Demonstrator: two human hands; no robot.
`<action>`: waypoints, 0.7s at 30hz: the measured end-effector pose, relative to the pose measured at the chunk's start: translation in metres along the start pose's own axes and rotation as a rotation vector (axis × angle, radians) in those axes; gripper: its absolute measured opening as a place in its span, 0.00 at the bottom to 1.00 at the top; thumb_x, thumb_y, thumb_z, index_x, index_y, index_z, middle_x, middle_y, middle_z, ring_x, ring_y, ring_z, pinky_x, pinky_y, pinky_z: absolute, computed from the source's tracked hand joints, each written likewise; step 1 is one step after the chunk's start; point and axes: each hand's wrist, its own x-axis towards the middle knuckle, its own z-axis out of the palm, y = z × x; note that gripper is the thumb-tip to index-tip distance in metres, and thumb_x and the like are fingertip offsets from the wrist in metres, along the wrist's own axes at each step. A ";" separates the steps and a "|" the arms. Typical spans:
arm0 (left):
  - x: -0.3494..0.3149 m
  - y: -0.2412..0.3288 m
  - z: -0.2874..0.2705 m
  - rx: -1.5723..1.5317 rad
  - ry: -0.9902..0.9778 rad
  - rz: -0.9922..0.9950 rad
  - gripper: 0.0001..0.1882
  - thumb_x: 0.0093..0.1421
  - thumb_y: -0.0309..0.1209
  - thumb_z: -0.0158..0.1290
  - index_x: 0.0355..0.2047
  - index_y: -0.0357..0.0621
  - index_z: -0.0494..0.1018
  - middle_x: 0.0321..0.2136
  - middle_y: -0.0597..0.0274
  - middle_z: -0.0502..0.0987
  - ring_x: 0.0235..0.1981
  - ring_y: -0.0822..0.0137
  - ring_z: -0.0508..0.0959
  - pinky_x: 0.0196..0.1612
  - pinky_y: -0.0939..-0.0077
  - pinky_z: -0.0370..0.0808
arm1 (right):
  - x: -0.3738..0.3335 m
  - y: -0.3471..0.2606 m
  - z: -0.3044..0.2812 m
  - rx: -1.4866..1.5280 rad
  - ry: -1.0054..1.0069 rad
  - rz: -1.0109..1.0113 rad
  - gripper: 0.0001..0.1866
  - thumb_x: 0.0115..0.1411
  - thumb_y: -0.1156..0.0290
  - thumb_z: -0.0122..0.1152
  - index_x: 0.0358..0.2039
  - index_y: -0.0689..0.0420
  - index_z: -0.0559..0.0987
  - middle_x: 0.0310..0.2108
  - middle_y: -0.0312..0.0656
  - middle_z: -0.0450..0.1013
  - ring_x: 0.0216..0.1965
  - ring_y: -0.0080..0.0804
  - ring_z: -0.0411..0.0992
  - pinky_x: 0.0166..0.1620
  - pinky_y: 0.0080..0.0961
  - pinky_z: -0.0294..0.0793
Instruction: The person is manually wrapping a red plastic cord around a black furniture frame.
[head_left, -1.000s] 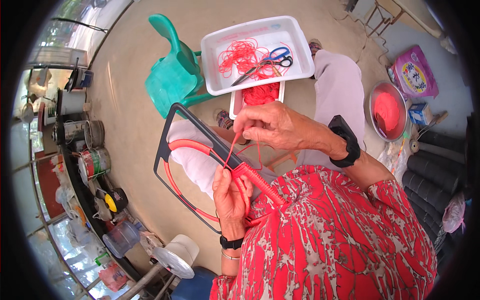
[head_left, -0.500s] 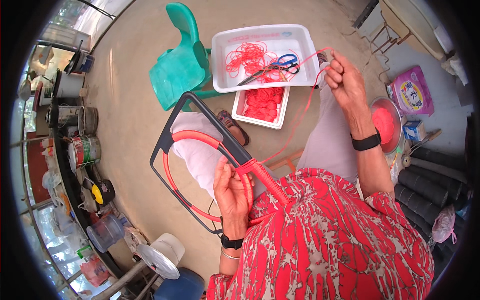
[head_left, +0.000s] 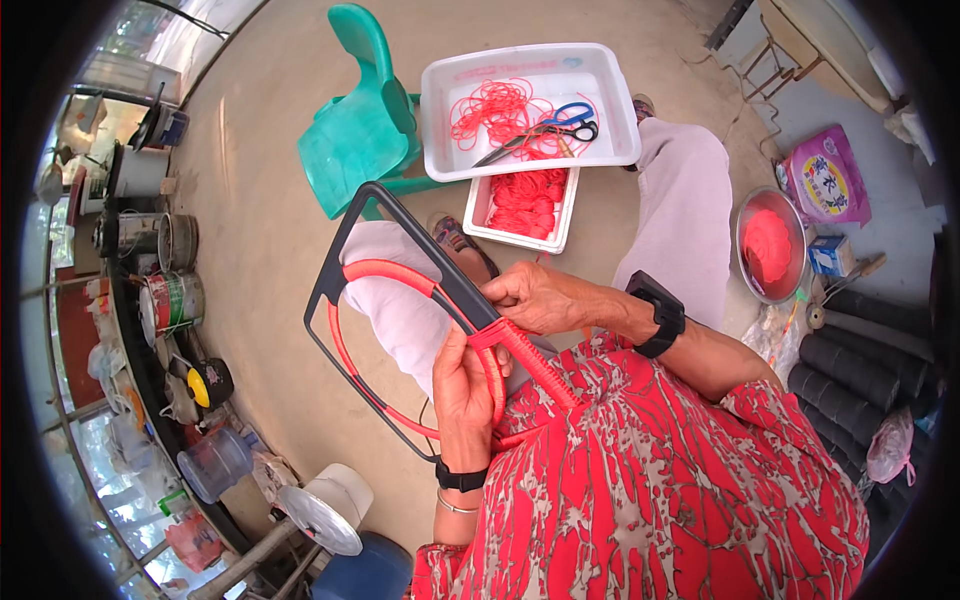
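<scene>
A black frame [head_left: 336, 240] with a rounded inner hoop lies tilted across my lap. Red cord [head_left: 540, 364] is wound tightly along its lower bar, and the hoop carries red wrapping too. From below, my left hand [head_left: 464, 385] grips the frame beside the wound part, fingers curled around it. At the bar's upper side, just above the winding, is my right hand [head_left: 528, 298] with its fingers pressed together. A short bit of red strand shows above that hand; its fingers hide most of what they hold.
Beyond my knees, a white tray [head_left: 445, 152] holds tangled red strands [head_left: 492, 110] and scissors [head_left: 572, 118]. Below it stands a white box [head_left: 520, 240] of red cord bundles. A green chair [head_left: 355, 140] is left of it; a metal basin [head_left: 785, 198] and dark rolls [head_left: 850, 370] lie right.
My right hand has come down and left from beside the tray to the frame; the stretched red strand no longer shows. My left hand stays on the frame.
</scene>
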 end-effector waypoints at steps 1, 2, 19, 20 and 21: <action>0.001 -0.001 -0.002 -0.015 0.044 0.010 0.13 0.65 0.37 0.48 0.40 0.40 0.70 0.29 0.58 0.77 0.24 0.65 0.75 0.24 0.74 0.70 | -0.002 -0.002 -0.002 0.031 -0.032 0.036 0.09 0.61 0.67 0.57 0.35 0.59 0.78 0.17 0.29 0.67 0.21 0.12 0.63 0.24 0.14 0.63; 0.003 -0.002 -0.004 -0.030 0.087 0.019 0.13 0.65 0.37 0.47 0.40 0.40 0.70 0.29 0.59 0.77 0.24 0.65 0.75 0.24 0.74 0.69 | -0.004 -0.004 -0.005 0.031 -0.029 0.038 0.09 0.61 0.67 0.57 0.35 0.59 0.78 0.17 0.29 0.67 0.21 0.12 0.63 0.24 0.14 0.63; -0.012 -0.021 0.023 0.604 0.304 0.784 0.14 0.65 0.35 0.49 0.33 0.35 0.74 0.30 0.64 0.73 0.32 0.75 0.72 0.38 0.80 0.69 | -0.031 -0.035 -0.014 0.707 -0.448 0.050 0.15 0.63 0.69 0.50 0.46 0.66 0.75 0.14 0.40 0.70 0.09 0.18 0.63 0.11 0.13 0.54; -0.012 -0.021 0.024 0.727 0.334 0.826 0.14 0.65 0.34 0.49 0.32 0.34 0.75 0.30 0.65 0.72 0.33 0.74 0.71 0.38 0.79 0.68 | -0.030 -0.039 -0.009 0.707 -0.452 0.048 0.15 0.63 0.69 0.50 0.46 0.66 0.75 0.14 0.40 0.70 0.09 0.18 0.63 0.11 0.13 0.54; -0.012 -0.022 0.024 0.726 0.340 0.831 0.14 0.65 0.34 0.49 0.32 0.34 0.75 0.30 0.65 0.72 0.33 0.74 0.71 0.38 0.79 0.68 | -0.027 -0.053 -0.006 0.862 -0.378 0.186 0.16 0.63 0.71 0.50 0.49 0.65 0.74 0.15 0.41 0.71 0.09 0.18 0.64 0.11 0.13 0.55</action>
